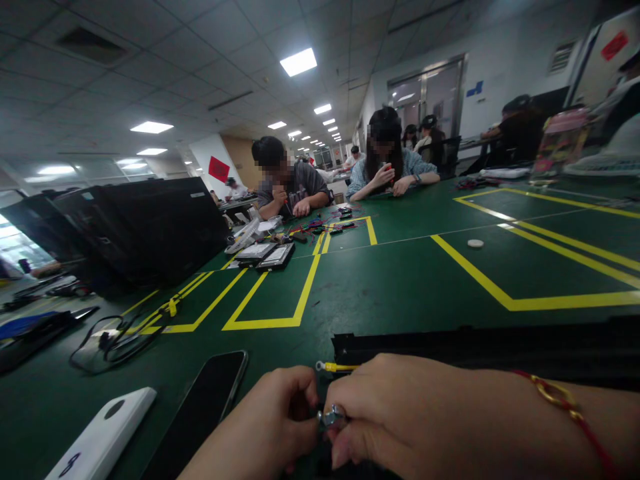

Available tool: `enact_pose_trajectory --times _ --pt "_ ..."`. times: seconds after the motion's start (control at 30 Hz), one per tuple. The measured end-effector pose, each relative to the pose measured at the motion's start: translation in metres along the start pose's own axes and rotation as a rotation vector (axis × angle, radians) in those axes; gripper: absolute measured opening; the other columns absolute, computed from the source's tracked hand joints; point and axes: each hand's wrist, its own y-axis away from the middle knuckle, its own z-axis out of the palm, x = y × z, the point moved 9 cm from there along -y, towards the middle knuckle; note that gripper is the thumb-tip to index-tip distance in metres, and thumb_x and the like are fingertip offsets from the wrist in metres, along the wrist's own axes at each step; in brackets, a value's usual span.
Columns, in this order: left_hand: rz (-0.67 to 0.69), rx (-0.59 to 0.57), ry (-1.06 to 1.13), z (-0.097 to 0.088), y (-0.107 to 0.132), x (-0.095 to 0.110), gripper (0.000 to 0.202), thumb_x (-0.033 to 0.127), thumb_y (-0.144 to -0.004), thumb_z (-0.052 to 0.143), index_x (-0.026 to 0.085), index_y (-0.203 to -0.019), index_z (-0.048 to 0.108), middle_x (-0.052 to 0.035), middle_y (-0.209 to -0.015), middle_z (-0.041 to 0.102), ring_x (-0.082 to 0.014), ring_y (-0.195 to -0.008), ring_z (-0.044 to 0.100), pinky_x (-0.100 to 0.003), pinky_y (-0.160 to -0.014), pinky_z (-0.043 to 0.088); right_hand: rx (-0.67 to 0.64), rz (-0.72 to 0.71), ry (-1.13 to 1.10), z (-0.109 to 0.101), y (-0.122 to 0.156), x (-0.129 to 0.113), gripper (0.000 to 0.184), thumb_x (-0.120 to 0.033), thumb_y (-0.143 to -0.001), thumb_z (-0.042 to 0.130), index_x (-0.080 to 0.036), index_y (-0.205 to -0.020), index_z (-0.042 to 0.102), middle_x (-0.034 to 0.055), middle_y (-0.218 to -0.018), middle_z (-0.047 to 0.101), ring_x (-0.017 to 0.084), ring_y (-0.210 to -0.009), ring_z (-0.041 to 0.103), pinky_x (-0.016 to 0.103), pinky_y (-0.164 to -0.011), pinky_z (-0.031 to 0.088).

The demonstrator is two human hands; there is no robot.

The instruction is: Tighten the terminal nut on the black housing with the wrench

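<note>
The left hand (267,417) and right hand (395,413) curl nearly shut, pinching a small metal fastener (331,417) between them (too small to tell its exact kind) just above the green bench (320,320). A yellow wire (340,367) with a ring terminal (319,365) lies just beyond the hands, and a black phone (200,410) lies left of the left hand

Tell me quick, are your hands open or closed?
Left hand: closed, fingers pinching a small metal fitting.
Right hand: closed, pinching the same fitting.
</note>
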Motion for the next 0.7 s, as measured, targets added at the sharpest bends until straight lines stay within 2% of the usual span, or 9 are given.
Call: enact_pose_trajectory --times 0.17,0.27,0.47,0.57,0.7 --pt "-0.056 0.036 -0.037 -0.003 -0.001 -0.001 0.010 0.019 -0.068 0.061 0.016 -0.076 0.056 0.0047 -0.066 0.056 -0.0066 -0.047 0.041 -0.018 -0.041 0.035 0.073 0.025 -0.017 -0.001 -0.001 0.004 0.015 -0.004 -0.093 0.067 -0.012 -0.097 0.055 -0.0035 -0.077 0.048 0.009 -0.066 0.049 0.012 -0.054 0.026" --pt "-0.028 0.036 -0.036 -0.004 -0.002 -0.003 0.009 0.019 -0.068 0.059 0.017 -0.075 0.053 0.0025 -0.072 0.060 -0.0061 -0.046 0.042 -0.018 -0.040 0.035 0.117 0.039 -0.031 -0.002 0.001 0.004 0.015 -0.006 -0.095 0.067 -0.013 -0.098 0.054 -0.0040 -0.078 0.048 0.008 -0.064 0.046 0.012 -0.053 0.024" --pt "0.036 -0.022 0.010 0.002 -0.006 -0.009 0.013 0.026 -0.071 0.061 0.017 -0.077 0.053 0.0079 -0.055 0.049 -0.0073 -0.043 0.041 -0.018 -0.037 0.036 0.178 0.078 -0.049 -0.003 0.003 0.005 0.014 -0.002 -0.095 0.066 -0.010 -0.097 0.055 -0.0031 -0.080 0.049 0.008 -0.067 0.046 0.015 -0.055 0.023" --pt "0.025 0.005 -0.024 0.000 -0.005 -0.007 0.007 0.023 -0.071 0.056 0.018 -0.075 0.052 0.0074 -0.056 0.049 -0.0077 -0.044 0.043 -0.018 -0.038 0.037 0.218 0.110 -0.057 -0.003 0.003 0.008 0.012 -0.001 -0.096 0.063 -0.010 -0.098 0.056 -0.0018 -0.084 0.050 0.010 -0.073 0.048 0.015 -0.059 0.025" --pt "0.011 -0.042 -0.015 0.002 -0.002 -0.004 0.008 0.019 -0.069 0.053 0.018 -0.077 0.051 0.0080 -0.057 0.049 -0.0069 -0.044 0.041 -0.018 -0.038 0.037 0.250 0.142 -0.079 0.000 0.005 0.009 0.010 -0.001 -0.097 0.062 -0.009 -0.097 0.056 -0.0011 -0.084 0.050 0.011 -0.074 0.049 0.016 -0.058 0.025"
